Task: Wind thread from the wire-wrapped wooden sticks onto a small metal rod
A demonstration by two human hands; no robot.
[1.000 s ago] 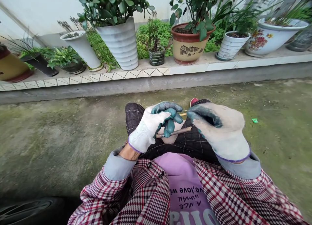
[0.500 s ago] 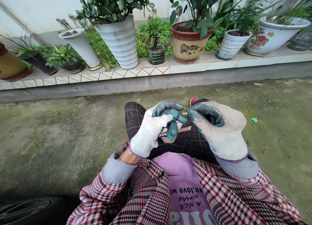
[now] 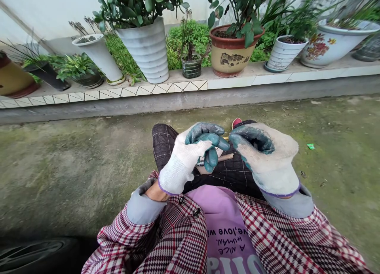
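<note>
My left hand (image 3: 197,147), in a white knit glove with a green-grey coated palm, has its fingers bent and pinched toward my right hand. A brown stick (image 3: 226,157) with a silvery section passes behind its lower fingers; whether they grip it is unclear. My right hand (image 3: 265,155), gloved alike, is closed in a pinch, thumb against forefinger. The fingertips of both hands nearly meet; a very thin strand, thread or wire, shows faintly between them. Beneath the hands a pale piece (image 3: 204,170) lies on my lap, partly hidden, and a yellowish strip (image 3: 226,138) shows behind the fingertips.
I sit low with dark checked trousers (image 3: 163,141) folded under me. Ahead runs a tiled ledge (image 3: 230,82) with several potted plants, among them a ribbed white pot (image 3: 145,48) and a tan pot (image 3: 230,56). A green scrap (image 3: 310,146) lies on the concrete; a dark wheel-like object (image 3: 35,256) stands at lower left.
Both hands hold nearly the same pose. They have drawn very slightly closer together, and the thin strand between the fingertips is harder to see.
</note>
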